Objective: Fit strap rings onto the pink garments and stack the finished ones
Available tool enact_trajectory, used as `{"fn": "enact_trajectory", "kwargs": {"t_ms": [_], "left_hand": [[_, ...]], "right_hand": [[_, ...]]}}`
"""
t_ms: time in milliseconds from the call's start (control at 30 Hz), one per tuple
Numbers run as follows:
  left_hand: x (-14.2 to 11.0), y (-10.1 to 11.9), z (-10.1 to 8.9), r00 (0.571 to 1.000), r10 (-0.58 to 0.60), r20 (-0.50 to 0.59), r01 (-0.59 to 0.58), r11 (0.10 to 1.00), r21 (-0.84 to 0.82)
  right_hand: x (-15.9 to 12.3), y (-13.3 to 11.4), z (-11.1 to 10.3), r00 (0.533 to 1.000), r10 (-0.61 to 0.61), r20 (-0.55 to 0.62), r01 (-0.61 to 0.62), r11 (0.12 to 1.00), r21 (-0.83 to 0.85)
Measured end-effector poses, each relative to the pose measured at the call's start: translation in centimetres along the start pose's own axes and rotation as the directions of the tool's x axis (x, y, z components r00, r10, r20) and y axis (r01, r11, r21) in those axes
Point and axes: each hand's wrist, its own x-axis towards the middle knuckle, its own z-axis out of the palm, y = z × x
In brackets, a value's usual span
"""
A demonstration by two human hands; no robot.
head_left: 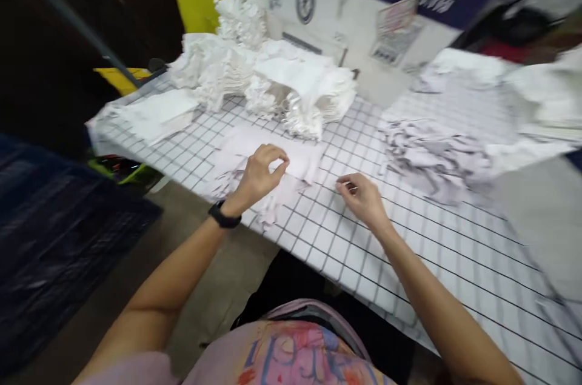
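Observation:
My left hand, with a black band on its wrist, hovers over a pale pink cloth piece. Its thumb and forefinger meet in a pinch, and anything between the tips is too small to see. Under and beside that hand lie ruffled pink cloth bits near the table's front edge. To the right, my right hand is above the checked tabletop, apart from the cloth. Its thumb and forefinger are pressed together too, and I cannot make out what they hold, if anything.
Stacks of white gathered cloth stand at the back of the checked table. A flat white pile lies at left, a heap of crumpled pale strips at right. Behind is a printed carton.

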Motion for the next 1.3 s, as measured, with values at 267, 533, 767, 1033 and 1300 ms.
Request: {"fn": "enact_trajectory", "kwargs": {"t_ms": [267,533,767,1033,1300], "left_hand": [[1.8,7.5,9.6,0.916,0.247,0.317,-0.190,0.962,-0.198],[7.5,13.5,20.6,0.852,0.211,0.479,-0.223,0.974,-0.032],[11.9,16.1,24.0,0.895,0.175,0.411,-0.177,0.984,-0.035],[12.8,19.9,16.1,0.906,0.345,0.246,-0.152,0.806,-0.572],[8.7,21.6,12.6,0.843,0.471,0.261,-0.225,0.749,-0.623]], "right_hand": [[-1.7,7.1,-10.1,0.916,0.051,-0.398,-0.132,0.975,-0.181],[2.9,11.3,-13.6,0.872,-0.108,-0.478,-0.107,0.910,-0.400],[1.0,10.1,-14.9,0.843,-0.155,-0.516,-0.061,0.924,-0.377],[-3.7,1.6,-20.4,0.814,-0.062,-0.577,0.107,0.993,0.045],[-6.8,-5.9,-21.1,0.782,-0.103,-0.614,0.285,0.937,0.205]]}}
